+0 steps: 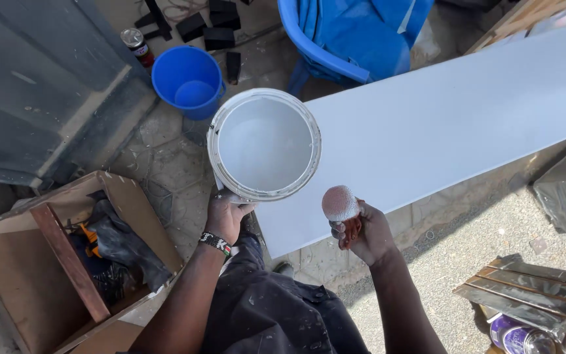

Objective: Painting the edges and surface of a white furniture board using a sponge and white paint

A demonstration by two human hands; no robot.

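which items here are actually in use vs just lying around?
In use:
left hand holding white paint can
right hand holding paint-tipped brush
white board

Lying about:
blue bucket
spray can
blue plastic chair
wooden box
black blocks

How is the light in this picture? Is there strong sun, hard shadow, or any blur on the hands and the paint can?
Head view: strong sun on the white board, which is bright but not washed out; hard shadow across the upper left ground; the paint can, left hand and right hand with its brush are sharp, without motion blur; the edges bend slightly, as with a wide lens.
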